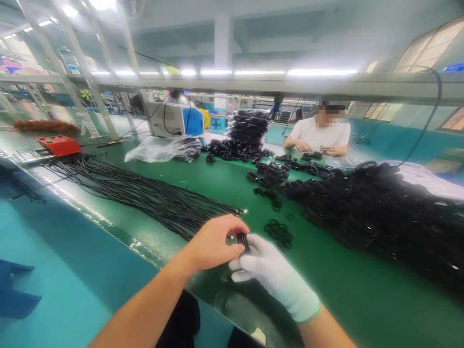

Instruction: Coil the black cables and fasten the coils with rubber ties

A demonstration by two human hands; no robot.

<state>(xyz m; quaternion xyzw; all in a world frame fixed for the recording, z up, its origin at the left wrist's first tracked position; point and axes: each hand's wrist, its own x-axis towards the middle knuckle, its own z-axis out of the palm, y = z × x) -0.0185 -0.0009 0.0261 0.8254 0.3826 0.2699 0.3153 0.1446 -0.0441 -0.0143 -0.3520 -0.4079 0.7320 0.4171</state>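
My left hand [217,241], bare, pinches a small bundle of black cable [243,242] near the table's front edge. My right hand [268,270], in a white glove, closes around the same bundle from the right, its fingers meeting those of the left. Long black cables [152,193] lie stretched across the green table [221,179] to the left, their ends close to my left hand. Just beyond my hands is a little group of black rings [278,233]. A large heap of black coiled cables [377,212] covers the right side.
A red control box [59,145] stands at the far left, a plastic bag [155,148] and a blue-and-white machine [176,120] behind the cables. Stacked black coils [249,126] rise at the back. Across the table sits a person [321,133] in white.
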